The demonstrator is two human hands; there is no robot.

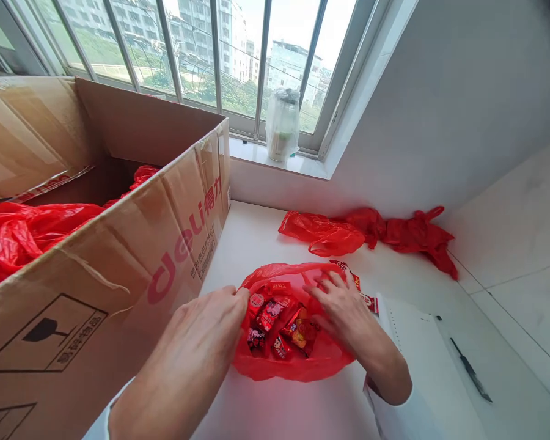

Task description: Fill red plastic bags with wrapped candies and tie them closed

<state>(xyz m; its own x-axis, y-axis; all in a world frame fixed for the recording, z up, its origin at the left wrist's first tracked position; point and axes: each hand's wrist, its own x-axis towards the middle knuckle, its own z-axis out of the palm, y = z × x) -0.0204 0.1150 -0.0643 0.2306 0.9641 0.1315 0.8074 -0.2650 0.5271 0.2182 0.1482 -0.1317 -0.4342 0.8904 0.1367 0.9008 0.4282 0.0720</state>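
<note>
A red plastic bag [293, 366] lies open on the white table, filled with several wrapped sweets [279, 324]. My left hand [211, 324] pinches the bag's left rim, fingers closed on the plastic. My right hand [343, 305] rests on the bag's right rim with fingers spread, touching the plastic and some sweet packets [364, 297] beside it.
A large open cardboard box [132, 256] stands at the left, holding red plastic bags [32, 226]. More red bags [371, 232] lie by the wall. A jar wrapped in plastic [282, 125] sits on the windowsill. A white sheet [421, 360] and a dark pen [471, 370] lie at the right.
</note>
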